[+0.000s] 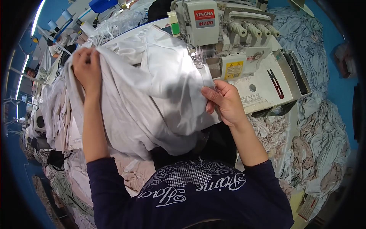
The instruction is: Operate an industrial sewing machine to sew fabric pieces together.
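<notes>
A large piece of pale grey fabric (133, 95) is spread across the sewing table and hangs over its front edge toward my lap. My left hand (87, 68) is closed on the fabric's far left part, lifting it into folds. At the fabric's right edge, my right hand (225, 101) pinches it between thumb and fingers, just below and right of the needle area. The white overlock sewing machine (206, 32) stands beyond the cloth, its lamp lighting the fabric by the presser foot (198, 60).
Red-handled thread snips (275, 84) lie on the machine's right-hand bed, beside a metal tray (295, 72). Heaps of grey and beige cloth (316, 141) fill the right side, with more garments (57, 110) at left. Thread cones (66, 15) stand at the back left.
</notes>
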Demonstrator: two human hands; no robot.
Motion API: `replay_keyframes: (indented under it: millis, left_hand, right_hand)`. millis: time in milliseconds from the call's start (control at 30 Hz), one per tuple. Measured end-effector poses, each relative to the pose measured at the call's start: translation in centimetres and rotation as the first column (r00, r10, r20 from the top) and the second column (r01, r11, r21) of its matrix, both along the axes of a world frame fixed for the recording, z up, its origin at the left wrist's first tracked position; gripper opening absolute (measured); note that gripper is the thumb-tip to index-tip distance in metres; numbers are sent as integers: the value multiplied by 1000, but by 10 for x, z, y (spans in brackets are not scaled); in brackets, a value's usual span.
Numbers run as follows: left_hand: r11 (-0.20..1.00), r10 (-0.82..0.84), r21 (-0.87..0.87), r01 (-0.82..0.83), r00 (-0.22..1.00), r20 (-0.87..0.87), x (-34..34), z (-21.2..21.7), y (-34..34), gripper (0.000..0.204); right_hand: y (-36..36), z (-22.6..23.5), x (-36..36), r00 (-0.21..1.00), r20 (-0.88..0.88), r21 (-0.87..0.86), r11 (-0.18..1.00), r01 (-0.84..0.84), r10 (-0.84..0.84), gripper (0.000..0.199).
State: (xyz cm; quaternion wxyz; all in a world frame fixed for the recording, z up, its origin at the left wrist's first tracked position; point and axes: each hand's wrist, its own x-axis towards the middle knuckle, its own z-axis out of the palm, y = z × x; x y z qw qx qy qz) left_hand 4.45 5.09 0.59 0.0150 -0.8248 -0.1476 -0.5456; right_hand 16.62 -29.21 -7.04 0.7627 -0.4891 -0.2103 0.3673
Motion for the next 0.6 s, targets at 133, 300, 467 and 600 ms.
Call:
replay_keyframes:
  millis: [133, 300, 467, 600]
  left_hand:
    - [1000, -12, -8, 13, 986, 166, 33, 36, 21, 10]
    - [997, 47, 51, -63, 961, 271, 58, 73, 47, 13]
    - [879, -157, 407, 250, 956, -248, 81, 70, 52, 16]
    - [949, -102, 292, 121, 992, -80, 75, 85, 61, 17]
  right_hand:
    - [-2, -1, 2, 1000, -28, -8, 1000, 14, -14, 15]
    - [-1, 1, 0, 1000, -26, 2, 1000, 5, -5, 15]
    - [-3, 0, 2, 1000, -22, 2, 1000, 2, -2, 16]
    - [0, 0, 1, 1000, -23, 0, 1000, 2, -2, 16]
